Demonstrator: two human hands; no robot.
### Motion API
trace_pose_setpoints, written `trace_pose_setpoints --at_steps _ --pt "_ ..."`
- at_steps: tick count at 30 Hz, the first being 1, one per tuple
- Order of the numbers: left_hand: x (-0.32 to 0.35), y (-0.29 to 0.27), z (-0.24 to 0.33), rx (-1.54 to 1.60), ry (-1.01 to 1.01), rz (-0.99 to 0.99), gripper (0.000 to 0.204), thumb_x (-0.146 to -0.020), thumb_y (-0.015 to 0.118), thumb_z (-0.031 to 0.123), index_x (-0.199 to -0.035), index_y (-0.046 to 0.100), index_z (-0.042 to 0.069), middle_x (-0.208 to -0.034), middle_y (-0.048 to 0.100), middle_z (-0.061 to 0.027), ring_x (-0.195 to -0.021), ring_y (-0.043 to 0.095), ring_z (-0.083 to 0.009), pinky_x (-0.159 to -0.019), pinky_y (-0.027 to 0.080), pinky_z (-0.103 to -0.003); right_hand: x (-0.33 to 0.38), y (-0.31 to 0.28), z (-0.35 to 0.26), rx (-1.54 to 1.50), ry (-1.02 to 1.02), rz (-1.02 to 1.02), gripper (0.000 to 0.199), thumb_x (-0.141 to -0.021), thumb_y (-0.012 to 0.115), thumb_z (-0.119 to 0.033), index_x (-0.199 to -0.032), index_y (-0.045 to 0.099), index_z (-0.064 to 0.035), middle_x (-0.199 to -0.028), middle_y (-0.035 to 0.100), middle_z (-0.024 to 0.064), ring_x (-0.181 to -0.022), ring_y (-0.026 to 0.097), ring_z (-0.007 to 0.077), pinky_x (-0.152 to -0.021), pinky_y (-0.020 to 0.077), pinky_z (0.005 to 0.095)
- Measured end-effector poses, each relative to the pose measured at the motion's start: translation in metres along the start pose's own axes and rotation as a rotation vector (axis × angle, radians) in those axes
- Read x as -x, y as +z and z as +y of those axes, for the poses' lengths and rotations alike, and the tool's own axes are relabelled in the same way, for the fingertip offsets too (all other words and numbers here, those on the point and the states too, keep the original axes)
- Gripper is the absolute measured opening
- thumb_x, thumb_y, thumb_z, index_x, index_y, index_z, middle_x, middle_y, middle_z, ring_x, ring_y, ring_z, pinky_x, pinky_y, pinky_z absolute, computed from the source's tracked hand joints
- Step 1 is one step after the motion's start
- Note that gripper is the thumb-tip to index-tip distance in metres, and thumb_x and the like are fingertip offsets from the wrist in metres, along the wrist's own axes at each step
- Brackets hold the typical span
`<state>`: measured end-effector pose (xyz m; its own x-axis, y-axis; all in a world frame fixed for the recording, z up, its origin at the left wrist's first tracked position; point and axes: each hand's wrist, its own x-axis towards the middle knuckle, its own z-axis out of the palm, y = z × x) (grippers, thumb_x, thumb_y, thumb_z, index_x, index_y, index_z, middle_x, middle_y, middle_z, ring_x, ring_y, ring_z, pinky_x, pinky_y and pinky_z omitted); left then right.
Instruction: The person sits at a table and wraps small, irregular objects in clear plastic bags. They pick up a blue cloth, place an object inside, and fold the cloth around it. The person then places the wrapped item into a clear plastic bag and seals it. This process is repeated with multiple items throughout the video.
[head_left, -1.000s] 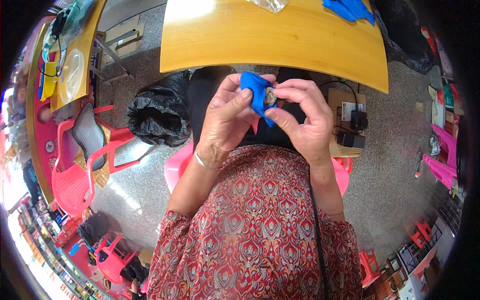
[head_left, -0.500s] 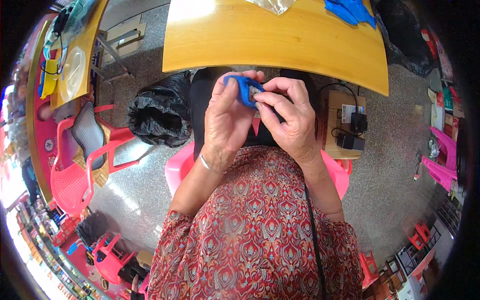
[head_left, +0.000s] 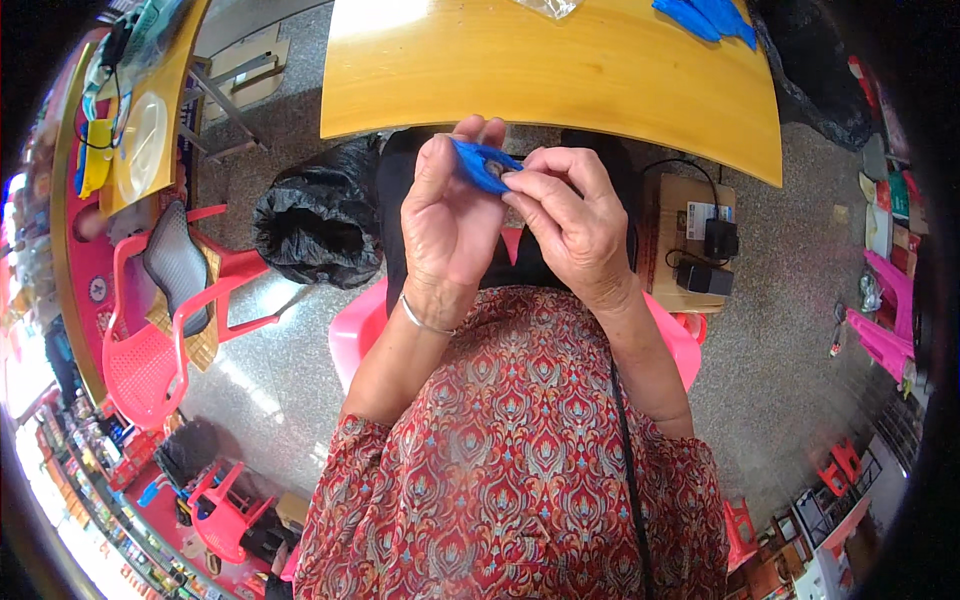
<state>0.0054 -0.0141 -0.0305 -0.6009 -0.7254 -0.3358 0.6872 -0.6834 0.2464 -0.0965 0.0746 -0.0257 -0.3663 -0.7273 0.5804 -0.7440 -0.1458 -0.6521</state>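
A small blue piece of what looks like cloth [head_left: 481, 170], with a greyish patch in its middle, is between my hands just below the table's front edge. My right hand [head_left: 575, 215] pinches its right side with thumb and fingers. My left hand [head_left: 448, 215] is palm up behind and beside it, fingers stretched out and thumb lifted apart. The blue piece lies against the left fingers. Part of the grey patch is hidden by my right fingertips. More blue pieces [head_left: 705, 18] lie at the table's far right.
Ahead is a yellow wooden table [head_left: 550, 90] with a clear plastic bag [head_left: 550, 6]. A black bag [head_left: 315, 225] stands open on the floor to the left, near a red chair [head_left: 150, 370]. To the right lies cardboard [head_left: 680, 240] with a black adapter [head_left: 703, 278] and cables.
My left thumb has come off the blue piece and the left fingers have straightened. The blue piece now looks flatter, still pinched by my right hand.
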Motion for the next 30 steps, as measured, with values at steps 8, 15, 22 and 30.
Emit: trace_pose_setpoints --at_steps 8,15,22,30 --pt "0.001 0.01 -0.004 -0.075 0.033 -0.091 0.017 -0.092 0.06 0.025 -0.099 0.058 0.01 -0.104 0.063 -0.01 -0.107 0.057 -0.029 -0.099 0.041 -0.048 -0.008 -0.009 0.0 -0.124 0.124 0.111 0.021 -0.072 0.076 -0.002 -0.091 0.066 -0.0036 -0.085 0.062 0.0098 -0.077 0.062 0.024 -0.067 0.0503 0.0321" --pt "-0.014 -0.003 0.018 -0.087 0.167 -0.131 0.015 -0.093 0.059 0.021 -0.099 0.055 0.008 -0.1 0.064 -0.0098 -0.1 0.059 -0.027 -0.097 0.043 -0.046 -0.015 -0.027 -0.009 -0.168 0.072 0.179 0.016 -0.074 0.072 0.006 -0.085 0.068 -0.0046 -0.079 0.062 0.0079 -0.068 0.059 0.0191 -0.059 0.0465 0.026" --pt "0.0 0.009 0.004 -0.46 -0.069 -0.299 0.055 -0.089 0.066 0.025 -0.134 0.041 0.005 -0.131 0.05 -0.0155 -0.114 0.054 -0.0265 -0.098 0.043 -0.042 -0.026 -0.037 -0.004 -0.384 0.161 -0.036 0.011 -0.075 0.071 0.005 -0.082 0.068 -0.0023 -0.082 0.063 0.0063 -0.075 0.061 0.0174 -0.068 0.0489 0.0277" --pt "-0.001 0.006 0.0 -0.378 -0.143 -0.208 0.035 -0.088 0.066 0.017 -0.117 0.056 0.002 -0.111 0.063 -0.0164 -0.107 0.059 -0.0276 -0.097 0.046 -0.042 -0.007 -0.031 0.012 -0.544 0.328 -0.003 0.012 -0.078 0.069 0.005 -0.089 0.066 -0.0001 -0.088 0.063 0.0066 -0.086 0.061 0.0148 -0.074 0.048 0.0255"
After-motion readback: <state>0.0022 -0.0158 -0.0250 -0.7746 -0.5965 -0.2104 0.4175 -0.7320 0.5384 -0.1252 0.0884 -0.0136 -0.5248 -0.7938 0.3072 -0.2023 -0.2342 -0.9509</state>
